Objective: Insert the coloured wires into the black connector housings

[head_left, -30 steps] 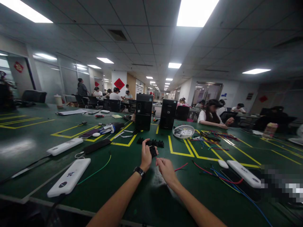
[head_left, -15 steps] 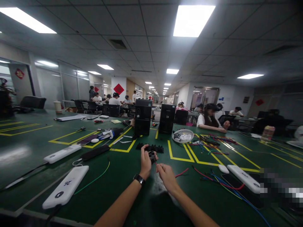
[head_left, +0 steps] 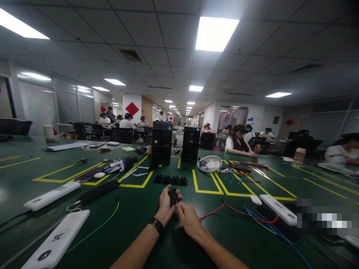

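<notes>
Above the green table, my left hand [head_left: 165, 204] is closed around a small black part [head_left: 174, 195], apparently a connector block; its exact kind is too small to make out. My right hand [head_left: 189, 219] pinches a thin red wire at the part's near side, where a bit of red shows by the fingertips. A longer red wire [head_left: 212, 213] comes out from beside the right hand; whether it is the same one cannot be seen. Just beyond my hands lies a row of similar black parts [head_left: 170, 180].
Two black computer-like boxes [head_left: 162, 144] stand behind, near a white basket [head_left: 209, 163]. Loose blue and red wires [head_left: 266, 220] and a white power bank-like device [head_left: 278, 210] lie right. Left are a white device [head_left: 57, 239] and a green wire [head_left: 101, 228]. A person [head_left: 238, 144] sits across.
The view has turned slightly right and up, so things sit further left in the picture. Both hands stay together at the black part, with the grip little changed.
</notes>
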A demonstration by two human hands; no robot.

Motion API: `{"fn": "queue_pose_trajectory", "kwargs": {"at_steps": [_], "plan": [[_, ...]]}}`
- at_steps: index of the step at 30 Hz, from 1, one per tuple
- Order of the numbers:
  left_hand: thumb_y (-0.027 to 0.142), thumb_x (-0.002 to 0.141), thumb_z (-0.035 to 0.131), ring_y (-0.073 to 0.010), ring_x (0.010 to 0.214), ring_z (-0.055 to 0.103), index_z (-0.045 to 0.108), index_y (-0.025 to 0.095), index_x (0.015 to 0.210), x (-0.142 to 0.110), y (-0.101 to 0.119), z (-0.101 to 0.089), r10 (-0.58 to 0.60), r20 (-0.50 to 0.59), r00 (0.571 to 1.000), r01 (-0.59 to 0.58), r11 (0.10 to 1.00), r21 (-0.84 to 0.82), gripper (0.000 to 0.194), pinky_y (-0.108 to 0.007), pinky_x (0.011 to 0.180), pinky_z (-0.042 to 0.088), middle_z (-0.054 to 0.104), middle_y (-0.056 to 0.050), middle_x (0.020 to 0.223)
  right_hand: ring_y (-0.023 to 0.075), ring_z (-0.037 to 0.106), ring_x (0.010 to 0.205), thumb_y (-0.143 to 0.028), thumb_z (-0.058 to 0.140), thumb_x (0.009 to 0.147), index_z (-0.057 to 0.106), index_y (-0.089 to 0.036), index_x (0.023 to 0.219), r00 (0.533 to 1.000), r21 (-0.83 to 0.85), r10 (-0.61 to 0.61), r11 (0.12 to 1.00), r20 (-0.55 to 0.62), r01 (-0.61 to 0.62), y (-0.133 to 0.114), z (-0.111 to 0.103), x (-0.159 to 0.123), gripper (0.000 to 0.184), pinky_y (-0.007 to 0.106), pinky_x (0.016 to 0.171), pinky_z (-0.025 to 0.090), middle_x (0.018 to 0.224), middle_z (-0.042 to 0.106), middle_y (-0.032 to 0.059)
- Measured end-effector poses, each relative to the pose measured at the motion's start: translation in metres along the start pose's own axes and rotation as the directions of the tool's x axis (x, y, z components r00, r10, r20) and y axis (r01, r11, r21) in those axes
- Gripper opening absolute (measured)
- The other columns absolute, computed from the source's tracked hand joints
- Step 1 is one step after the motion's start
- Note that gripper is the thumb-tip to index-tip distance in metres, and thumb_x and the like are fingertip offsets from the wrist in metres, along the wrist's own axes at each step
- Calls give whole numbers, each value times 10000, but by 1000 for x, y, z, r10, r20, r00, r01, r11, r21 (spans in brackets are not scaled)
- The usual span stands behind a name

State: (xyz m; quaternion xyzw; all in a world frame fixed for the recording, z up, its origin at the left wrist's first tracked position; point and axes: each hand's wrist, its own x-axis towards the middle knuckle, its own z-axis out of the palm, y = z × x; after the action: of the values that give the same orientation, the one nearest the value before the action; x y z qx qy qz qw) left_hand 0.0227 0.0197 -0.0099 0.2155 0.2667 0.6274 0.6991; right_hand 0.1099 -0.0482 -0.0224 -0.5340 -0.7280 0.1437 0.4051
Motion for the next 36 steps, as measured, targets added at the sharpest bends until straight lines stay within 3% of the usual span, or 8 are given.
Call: {"fn": "queue_pose_trajectory", "kwargs": {"at_steps": [5,9,14,18,24,28,31,36], "plan": [[226,800,460,-128,462,554,416,201,1080,1,3,-5,154,56,986,-160,980,122,284,-248,473,453,575,6,632,108,505,553,-256,374,920,590,-162,647,1000,22,12,1000,-19,-12,-2,-7,2,360,212,564,290,575,556,-13],[291,841,431,-117,507,570,449,218,1066,-6,6,-7,365,222,904,-416,872,259,238,-239,512,469,589,7,689,111,522,562,-275,383,913,626,-152,614,997,85,51,995,-66,-45,-11,-14,0,405,212,579,305,548,556,-15],[307,863,431,-119,543,577,450,224,1014,-17,13,-3,466,272,842,-533,799,278,174,-226,524,467,596,0,705,110,507,542,-295,381,916,641,-154,630,994,107,69,992,-80,-60,-15,-14,-4,412,213,555,303,534,537,-20],[306,857,443,-117,528,566,441,224,1012,-18,15,-2,465,275,841,-531,807,259,175,-222,511,454,591,5,688,110,506,552,-297,370,929,626,-160,661,998,79,30,997,-55,-25,-13,-5,-7,395,213,567,316,568,552,-13],[227,787,449,-140,498,578,387,226,1023,-13,6,2,232,85,969,-235,972,27,244,-271,516,469,576,23,612,118,532,579,-293,325,954,603,-173,742,999,-23,-46,999,-4,46,-6,0,-8,370,212,565,315,624,593,12],[226,748,503,-162,505,592,396,214,1019,-10,5,2,117,40,992,-117,993,-11,292,-284,498,466,600,-6,637,123,543,573,-302,344,950,624,-184,799,997,-124,-75,990,-16,73,-1,-10,-3,339,218,557,293,649,622,28],[261,764,501,-148,505,585,415,219,1054,-10,9,0,197,96,976,-205,976,78,305,-273,495,467,605,-5,671,120,540,571,-308,369,940,624,-182,731,995,-118,-75,991,-59,67,-1,-19,0,353,220,566,289,629,615,22],[311,827,440,-131,522,582,447,216,1037,-16,15,2,442,207,873,-484,841,244,230,-241,497,467,593,-1,691,107,498,552,-325,363,930,598,-159,619,993,95,3,995,-117,8,-13,-18,0,424,209,556,302,549,535,-14]]}}
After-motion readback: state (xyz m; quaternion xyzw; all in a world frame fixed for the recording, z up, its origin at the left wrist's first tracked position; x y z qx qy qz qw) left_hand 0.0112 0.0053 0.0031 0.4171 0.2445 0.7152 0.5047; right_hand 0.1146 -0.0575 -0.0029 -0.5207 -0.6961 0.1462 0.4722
